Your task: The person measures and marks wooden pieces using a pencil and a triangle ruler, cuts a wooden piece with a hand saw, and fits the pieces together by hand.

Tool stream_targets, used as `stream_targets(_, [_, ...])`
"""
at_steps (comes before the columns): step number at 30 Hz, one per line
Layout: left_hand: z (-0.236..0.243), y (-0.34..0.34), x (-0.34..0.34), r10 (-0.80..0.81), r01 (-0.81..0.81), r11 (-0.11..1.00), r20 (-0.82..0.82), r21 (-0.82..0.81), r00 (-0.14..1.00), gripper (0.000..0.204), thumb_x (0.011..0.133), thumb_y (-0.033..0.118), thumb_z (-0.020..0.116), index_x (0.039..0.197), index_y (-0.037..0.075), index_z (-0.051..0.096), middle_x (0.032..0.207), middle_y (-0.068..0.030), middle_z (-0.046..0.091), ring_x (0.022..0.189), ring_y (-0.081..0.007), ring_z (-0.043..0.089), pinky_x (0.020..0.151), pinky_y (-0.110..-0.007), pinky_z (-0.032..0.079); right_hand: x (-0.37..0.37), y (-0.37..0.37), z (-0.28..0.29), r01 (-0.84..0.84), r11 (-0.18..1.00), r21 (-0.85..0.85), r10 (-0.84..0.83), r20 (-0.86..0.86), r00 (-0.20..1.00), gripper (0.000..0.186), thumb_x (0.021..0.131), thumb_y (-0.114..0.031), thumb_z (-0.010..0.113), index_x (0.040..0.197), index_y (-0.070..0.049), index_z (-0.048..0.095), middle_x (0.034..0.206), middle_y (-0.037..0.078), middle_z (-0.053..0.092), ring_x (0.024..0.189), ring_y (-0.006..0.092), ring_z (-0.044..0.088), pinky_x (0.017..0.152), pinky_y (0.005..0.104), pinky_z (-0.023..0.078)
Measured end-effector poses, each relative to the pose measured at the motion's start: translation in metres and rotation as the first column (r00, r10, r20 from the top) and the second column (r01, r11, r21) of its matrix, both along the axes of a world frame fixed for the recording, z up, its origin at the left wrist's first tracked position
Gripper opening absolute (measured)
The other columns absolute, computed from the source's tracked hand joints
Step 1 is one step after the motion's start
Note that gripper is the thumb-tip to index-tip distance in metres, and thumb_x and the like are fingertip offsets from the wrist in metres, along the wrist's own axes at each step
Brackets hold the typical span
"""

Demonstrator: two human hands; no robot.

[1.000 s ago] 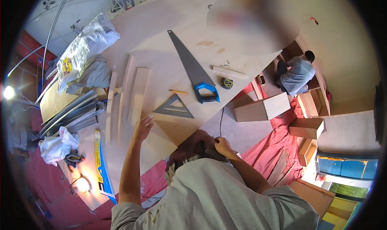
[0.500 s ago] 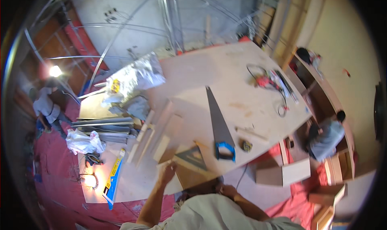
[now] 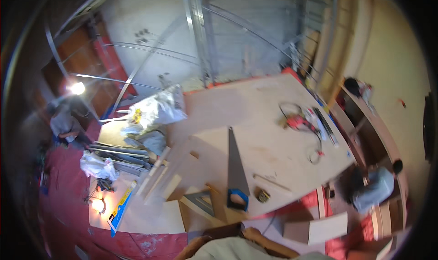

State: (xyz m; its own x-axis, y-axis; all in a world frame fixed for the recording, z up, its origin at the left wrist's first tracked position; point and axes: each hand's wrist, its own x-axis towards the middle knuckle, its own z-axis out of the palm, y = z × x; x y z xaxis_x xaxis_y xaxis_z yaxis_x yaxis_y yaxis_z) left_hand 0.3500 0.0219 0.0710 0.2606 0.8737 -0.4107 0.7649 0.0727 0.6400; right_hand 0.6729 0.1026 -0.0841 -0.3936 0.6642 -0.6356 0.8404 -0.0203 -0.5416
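Observation:
Close to my body at the table's near edge, my left hand [image 3: 200, 241] and my right hand [image 3: 251, 234] are drawn in; their fingers are too hidden and blurred to make out. Just beyond them lies a grey triangular set square [image 3: 202, 203] on a brown board piece [image 3: 223, 216]. A pencil [image 3: 211, 187] rests beside it. To the right is a handsaw with a grey blade [image 3: 237, 164] and a blue handle [image 3: 245, 200]. A tape measure [image 3: 263, 195] sits right of the handle, near a thin wood strip [image 3: 272, 182].
Wood strips [image 3: 157, 180], grey metal profiles [image 3: 121, 156], silver sheeting [image 3: 159, 107] and a lit lamp [image 3: 98, 205] occupy the table's left. A red power tool [image 3: 299, 122] with cable lies far right. One person [image 3: 68, 125] is at left, another [image 3: 374, 189] beside cabinets at right.
My left hand has pulled back from beside the set square toward my body. The view has tilted up, so the table sits lower. The tools keep their places on the table.

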Motion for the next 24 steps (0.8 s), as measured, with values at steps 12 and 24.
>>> stream_targets(12, [-0.036, 0.013, 0.004, -0.113, 0.13, 0.97, 0.093, -0.205, 0.989, 0.044, 0.092, 0.044, 0.075, 0.12, 0.011, 0.077, 0.104, -0.0192, 0.079, 0.1, -0.0375, 0.076, 0.086, -0.048, 0.059, 0.021, -0.024, 0.111, 0.383, 0.922, -0.055, -0.387, -0.096, 0.917, 0.052, 0.1, -0.056, 0.062, 0.106, -0.008, 0.081, 0.101, 0.024, 0.077, 0.096, 0.0433, 0.074, 0.088, 0.0548, 0.056])
stream_targets(24, [-0.045, 0.043, 0.01, -0.245, 0.264, 0.956, 0.146, -0.127, 0.958, 0.045, 0.093, 0.045, 0.074, 0.122, 0.01, 0.076, 0.106, -0.0195, 0.079, 0.102, -0.0367, 0.075, 0.087, -0.047, 0.059, 0.029, -0.1, 0.162, 0.582, 0.813, -0.007, -0.574, -0.172, 0.8, 0.054, 0.1, -0.058, 0.062, 0.102, -0.006, 0.078, 0.102, 0.024, 0.076, 0.094, 0.0407, 0.073, 0.082, 0.0501, 0.054])
